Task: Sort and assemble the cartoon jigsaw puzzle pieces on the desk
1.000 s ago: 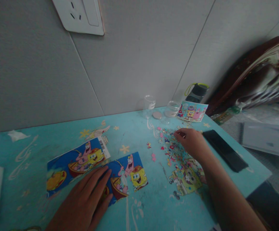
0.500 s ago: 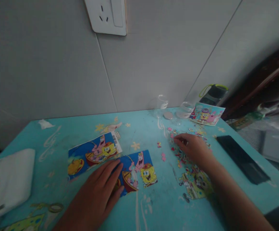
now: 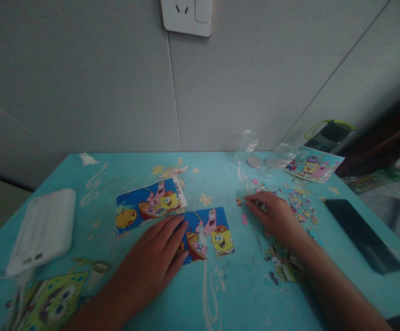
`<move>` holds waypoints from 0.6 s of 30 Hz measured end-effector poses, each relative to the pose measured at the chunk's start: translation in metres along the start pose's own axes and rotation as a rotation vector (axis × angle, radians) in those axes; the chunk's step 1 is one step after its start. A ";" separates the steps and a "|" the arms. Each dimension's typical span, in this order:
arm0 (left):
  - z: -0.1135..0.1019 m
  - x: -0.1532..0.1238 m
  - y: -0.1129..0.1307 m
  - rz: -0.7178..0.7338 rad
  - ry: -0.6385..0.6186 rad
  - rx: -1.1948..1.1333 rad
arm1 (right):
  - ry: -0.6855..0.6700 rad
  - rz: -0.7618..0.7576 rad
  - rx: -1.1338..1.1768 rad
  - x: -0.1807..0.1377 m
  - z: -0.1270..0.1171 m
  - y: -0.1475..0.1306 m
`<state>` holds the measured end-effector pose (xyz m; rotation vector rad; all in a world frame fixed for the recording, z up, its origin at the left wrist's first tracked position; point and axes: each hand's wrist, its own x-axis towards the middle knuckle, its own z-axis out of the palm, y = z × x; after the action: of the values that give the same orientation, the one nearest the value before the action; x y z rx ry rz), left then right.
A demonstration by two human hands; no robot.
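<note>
My left hand (image 3: 163, 253) lies flat, fingers stretched, over the left part of a partly assembled jigsaw puzzle (image 3: 216, 230) showing cartoon figures on blue. Just behind it is a picture card (image 3: 151, 202) with the same scene. My right hand (image 3: 270, 209) hovers low over the table with thumb and forefinger drawn together. Its fingertips are right beside a small loose puzzle piece (image 3: 239, 201); whether anything is pinched between them is hidden. A pink piece (image 3: 244, 219) lies a little nearer to me. Many loose puzzle pieces (image 3: 301, 204) are scattered behind and right of this hand.
Clear plastic cups (image 3: 250, 141) and a round lid (image 3: 254, 162) stand near the wall. Another picture card (image 3: 313, 165) leans by a dark bottle (image 3: 334, 133). A black flat object (image 3: 363, 234) lies right; a white box with cables (image 3: 44, 225) sits left on the patterned tablecloth (image 3: 124, 294).
My right hand has moved from the loose pile leftward to the single small piece. My left hand stays on the puzzle. The whole view has shifted, with things appearing further right.
</note>
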<state>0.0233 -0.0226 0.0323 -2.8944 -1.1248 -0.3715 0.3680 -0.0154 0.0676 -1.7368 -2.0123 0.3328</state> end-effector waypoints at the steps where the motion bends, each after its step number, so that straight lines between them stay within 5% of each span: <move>1: 0.000 0.000 0.000 -0.005 0.000 -0.004 | -0.003 -0.001 0.004 0.000 -0.001 0.000; 9: 0.000 -0.001 -0.001 -0.041 -0.021 -0.049 | -0.180 -0.150 0.098 -0.003 -0.004 -0.013; 18: 0.000 0.000 -0.003 -0.085 -0.043 -0.121 | -0.146 -0.479 0.253 -0.016 0.009 -0.031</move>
<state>0.0213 -0.0210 0.0322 -2.9778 -1.2781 -0.3950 0.3387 -0.0355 0.0716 -1.0651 -2.2928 0.5347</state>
